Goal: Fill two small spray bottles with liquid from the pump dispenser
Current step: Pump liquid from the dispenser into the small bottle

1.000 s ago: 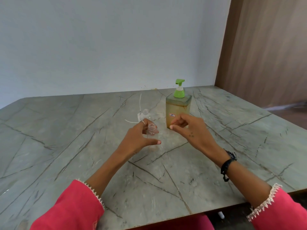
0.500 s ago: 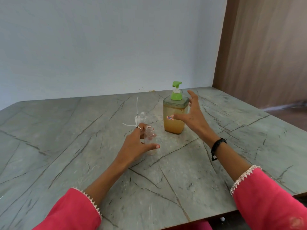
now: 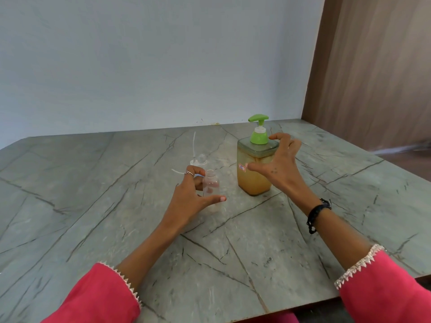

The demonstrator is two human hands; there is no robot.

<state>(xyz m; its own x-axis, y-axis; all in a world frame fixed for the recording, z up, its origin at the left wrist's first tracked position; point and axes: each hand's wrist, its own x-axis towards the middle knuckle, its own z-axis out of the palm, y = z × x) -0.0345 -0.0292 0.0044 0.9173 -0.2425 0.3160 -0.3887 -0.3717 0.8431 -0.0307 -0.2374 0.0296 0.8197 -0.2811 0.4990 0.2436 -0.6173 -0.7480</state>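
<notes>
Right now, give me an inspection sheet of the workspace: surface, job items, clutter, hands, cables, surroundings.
Surface: grey veined stone table, dry as far as visible.
Job's things: pump dispenser upright, amber liquid inside, green pump on top. Near spray bottle clear, uncapped, looks empty. Far spray bottle behind it, also uncapped.
Clutter: white spray heads with dip tubes lying beside the far bottle.
Hands: left hand holds the near spray bottle; right hand spread open around the dispenser, contact unclear.
Cables: nothing seen.
Surroundings: pale wall behind, wood panel at right.
</notes>
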